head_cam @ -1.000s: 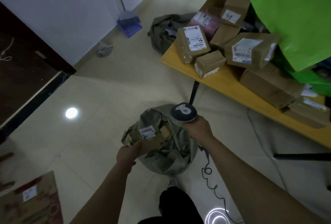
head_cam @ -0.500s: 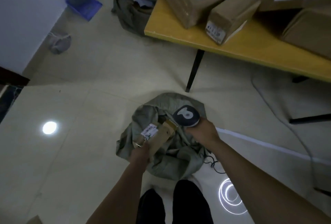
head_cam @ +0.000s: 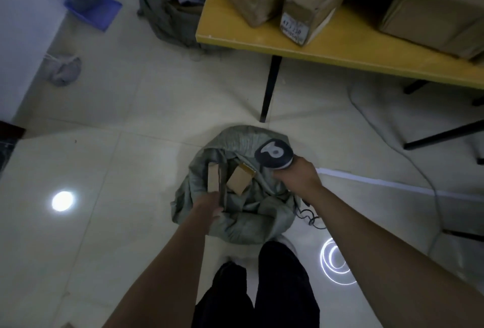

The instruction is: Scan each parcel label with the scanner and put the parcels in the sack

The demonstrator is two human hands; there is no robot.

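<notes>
Pale floor tiles lie under a soft grey sack (head_cam: pixel 237 225) near the middle. At its 7 o'clock, the left hand (head_cam: pixel 208 208) grips a thin brown parcel (head_cam: pixel 215 182) at the sack's mouth. At 2 o'clock, the right hand (head_cam: pixel 297 179) grips the scanner (head_cam: pixel 273 153). The floppy rim could fold in, and the parcel might slide out onto the floor.

Sack (head_cam: pixel 237 225) mouth open, parcels (head_cam: pixel 239 182) crowding it, table leg (head_cam: pixel 269 89) behind
</notes>
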